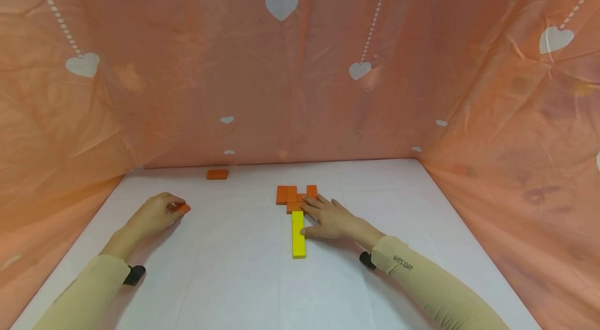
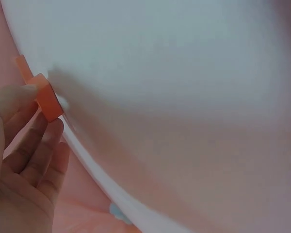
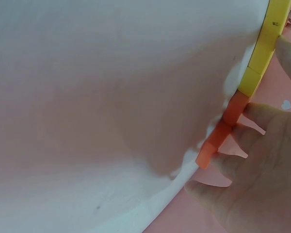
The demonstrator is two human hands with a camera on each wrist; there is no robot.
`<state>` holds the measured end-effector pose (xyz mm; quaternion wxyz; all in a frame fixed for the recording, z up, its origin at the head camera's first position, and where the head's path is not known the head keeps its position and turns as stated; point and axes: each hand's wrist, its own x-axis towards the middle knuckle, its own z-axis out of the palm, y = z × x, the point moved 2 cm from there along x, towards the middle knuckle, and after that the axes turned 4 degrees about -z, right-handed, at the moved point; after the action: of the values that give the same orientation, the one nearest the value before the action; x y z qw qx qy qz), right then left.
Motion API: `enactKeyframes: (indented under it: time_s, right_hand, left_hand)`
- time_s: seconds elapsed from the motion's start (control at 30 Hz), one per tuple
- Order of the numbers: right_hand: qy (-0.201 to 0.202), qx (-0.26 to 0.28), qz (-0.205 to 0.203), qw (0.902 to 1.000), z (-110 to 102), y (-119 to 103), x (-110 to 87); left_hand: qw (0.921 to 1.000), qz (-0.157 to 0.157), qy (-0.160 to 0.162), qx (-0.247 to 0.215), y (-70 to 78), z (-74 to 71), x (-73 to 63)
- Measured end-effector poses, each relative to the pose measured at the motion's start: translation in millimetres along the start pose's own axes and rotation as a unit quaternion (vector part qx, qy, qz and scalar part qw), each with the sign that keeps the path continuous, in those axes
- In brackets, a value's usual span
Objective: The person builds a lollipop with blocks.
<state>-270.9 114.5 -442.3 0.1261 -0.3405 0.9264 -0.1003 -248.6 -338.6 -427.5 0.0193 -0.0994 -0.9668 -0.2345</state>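
My left hand pinches a small orange block between thumb and fingers, over the left part of the table. Orange blocks lie together at the table's middle, with yellow blocks running in a straight strip from them toward me. Fingers spread, my right hand rests on the right side of this arrangement. Its fingertips touch the orange blocks and its thumb lies against the long yellow block, as the right wrist view also shows. Part of the orange group is hidden under the fingers.
Another orange block lies alone near the back edge, left of the middle. A white cloth covers the table. Orange-pink curtains with white hearts stand at the back and both sides.
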Motion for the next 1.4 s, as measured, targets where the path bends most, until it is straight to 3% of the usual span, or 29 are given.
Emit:
enactKeyframes:
  time_s: [0.17, 0.37, 0.5, 0.7, 0.93, 1.2, 1.4]
  right_hand:
    - [-0.002, 0.003, -0.001, 1.0000, 0, 1, 0.1]
    - [0.000, 0.005, -0.001, 1.0000, 0, 1, -0.2]
    - [0.001, 0.003, -0.001, 1.0000, 0, 2, 0.6]
    - [0.000, -0.002, -0.004, 1.0000, 2, 3, 1.1]
    - [0.003, -0.007, -0.012, 0.9999, 1, 2, 0.4]
    - [0.001, -0.002, -0.013, 0.9999, -1, 2, 1.3]
    - [-0.002, -0.008, -0.013, 0.9999, 0, 2, 2.6]
  left_hand:
    - [0.9998, -0.013, 0.002, -0.015, 3.8, 2.2, 0.0]
    - [0.9985, 0.010, 0.043, -0.032, 15.8, 5.3, 7.4]
    - [0.9968, 0.026, 0.065, -0.038, 26.9, 10.2, 16.3]
    - [0.9949, 0.030, 0.065, -0.071, 48.3, 22.7, 32.1]
    - [0.9890, 0.078, 0.087, -0.091, 79.8, 39.4, 57.8]
    - [0.9896, 0.067, 0.050, -0.117, 114.3, 59.6, 82.8]
    - [0.9900, 0.084, 0.042, -0.105, 139.2, 76.7, 100.5]
